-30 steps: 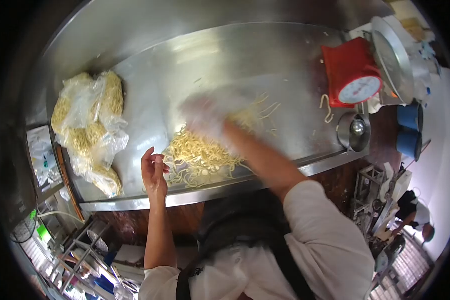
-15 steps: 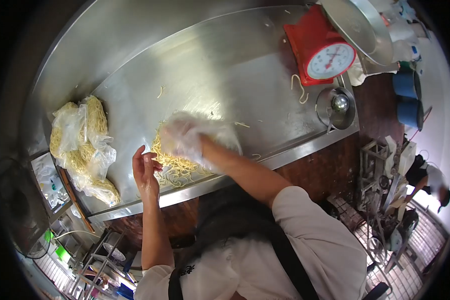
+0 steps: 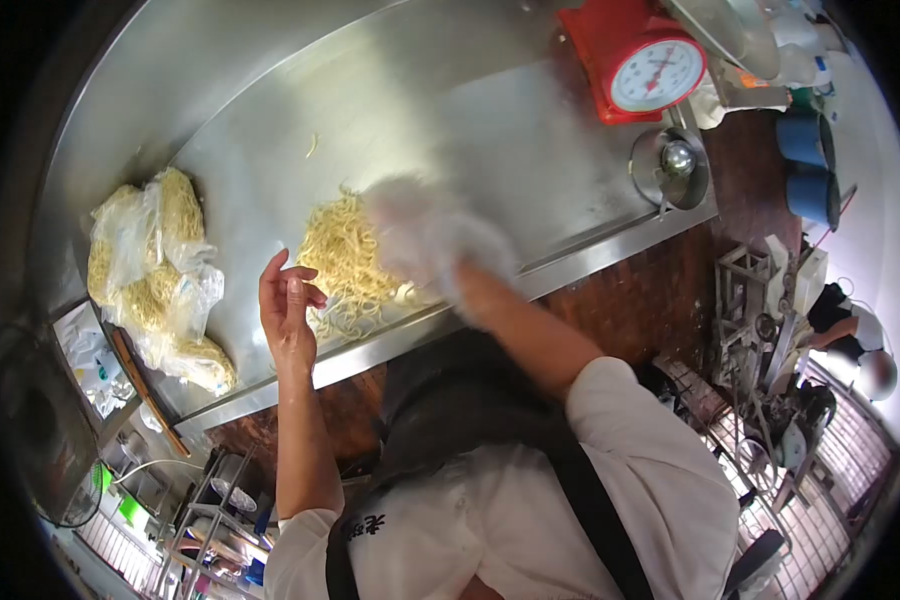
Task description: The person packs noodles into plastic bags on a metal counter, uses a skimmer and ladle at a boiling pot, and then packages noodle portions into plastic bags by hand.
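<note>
A loose pile of yellow noodles (image 3: 338,252) lies on the steel counter (image 3: 470,130) near its front edge. My right hand (image 3: 432,245) is inside a clear plastic bag and blurred by motion. It sits against the right side of the pile, and its fingers are hidden. My left hand (image 3: 288,305) is bare, raised with its fingers apart just left of the noodles, and holds nothing.
Bagged noodle portions (image 3: 155,270) lie at the counter's left end. A red dial scale (image 3: 638,62) stands at the far right, with a small steel bowl (image 3: 670,165) and two blue cups (image 3: 808,165) beside it. Another person (image 3: 855,345) works at the right.
My bagged right hand swept the noodles leftward into a tighter pile, then pulled back toward the counter's front edge. My left hand stayed raised beside the pile. The view has shifted.
</note>
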Demonstrator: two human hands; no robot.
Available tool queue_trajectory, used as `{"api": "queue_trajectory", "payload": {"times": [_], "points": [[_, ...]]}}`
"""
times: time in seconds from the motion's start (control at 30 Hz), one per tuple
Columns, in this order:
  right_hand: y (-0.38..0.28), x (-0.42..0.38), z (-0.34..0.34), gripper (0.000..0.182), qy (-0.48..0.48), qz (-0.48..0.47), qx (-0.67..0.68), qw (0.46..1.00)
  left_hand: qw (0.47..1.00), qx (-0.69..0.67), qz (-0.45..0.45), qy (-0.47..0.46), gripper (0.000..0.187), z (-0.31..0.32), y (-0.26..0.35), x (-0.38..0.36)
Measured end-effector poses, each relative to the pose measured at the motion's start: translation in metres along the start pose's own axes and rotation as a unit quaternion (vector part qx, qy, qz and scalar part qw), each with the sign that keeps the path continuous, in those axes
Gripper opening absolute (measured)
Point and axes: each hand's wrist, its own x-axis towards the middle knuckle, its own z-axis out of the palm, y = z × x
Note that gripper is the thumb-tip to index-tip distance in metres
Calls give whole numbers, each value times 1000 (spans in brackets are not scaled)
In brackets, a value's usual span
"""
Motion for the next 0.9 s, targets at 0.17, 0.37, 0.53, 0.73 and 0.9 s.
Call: {"api": "queue_trajectory", "payload": {"times": [0.17,0.37,0.53,0.73,0.9], "points": [[1,10,-134,40,197,-23,-104,975,999,37,5,22,43,-95,-25,-25],[19,6,102,40,40,16,-30,999,1000,4,-25,18,45,-138,-28,-29],[-5,-27,-15,40,120,9,-51,991,1000,16,-27,6,45,-193,-47,-33],[34,-106,-43,40,248,116,439,856,994,40,-84,60,41,-260,-110,-46],[-5,-88,134,39,43,194,130,971,995,38,-87,38,39,-230,-97,-44]]}}
